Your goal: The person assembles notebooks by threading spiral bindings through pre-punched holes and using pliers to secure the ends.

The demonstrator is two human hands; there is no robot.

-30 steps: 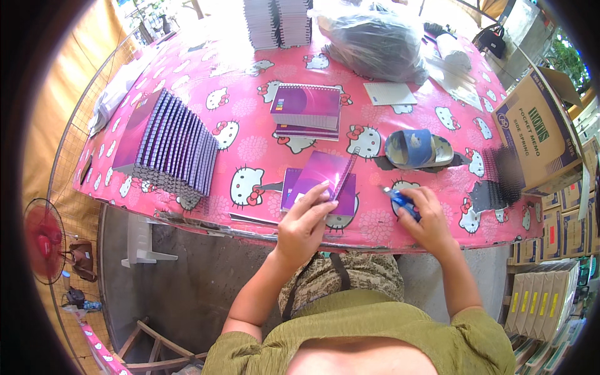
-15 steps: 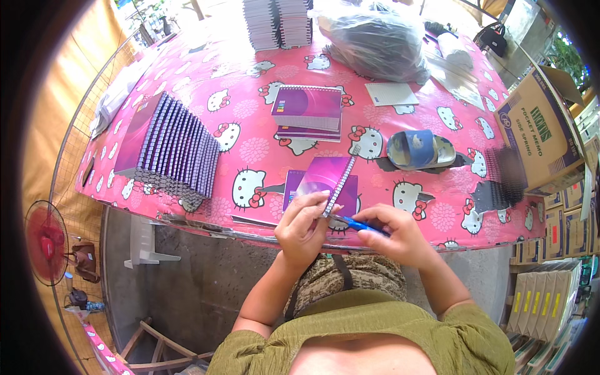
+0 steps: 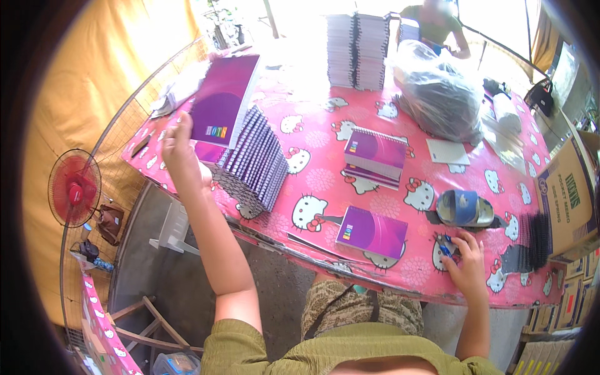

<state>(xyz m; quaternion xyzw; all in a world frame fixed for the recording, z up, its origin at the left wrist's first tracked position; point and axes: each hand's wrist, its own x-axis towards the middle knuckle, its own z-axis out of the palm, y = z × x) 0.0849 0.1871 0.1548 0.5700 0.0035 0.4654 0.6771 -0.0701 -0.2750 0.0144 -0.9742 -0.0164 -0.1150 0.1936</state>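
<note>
My left hand is at the left side of the stack of spiral notebooks, its fingers along the edge of a purple notebook. That notebook is tilted above the top of the stack, and my thumb is partly hidden. My right hand rests low over the pink table, curled around small blue-handled pliers beside the blue slipper. Between my hands, near the front edge, lies another purple notebook. Behind it sits a short pile of purple spiral notebooks.
Tall stacks of coil-bound books stand at the back, beside a filled plastic bag. A person is beyond them. At right are black coils and a cardboard box. A red fan stands at left.
My left hand has moved from the middle to the left stack with a notebook. My right hand has gone right with the pliers, down to the table. The view has swung left.
</note>
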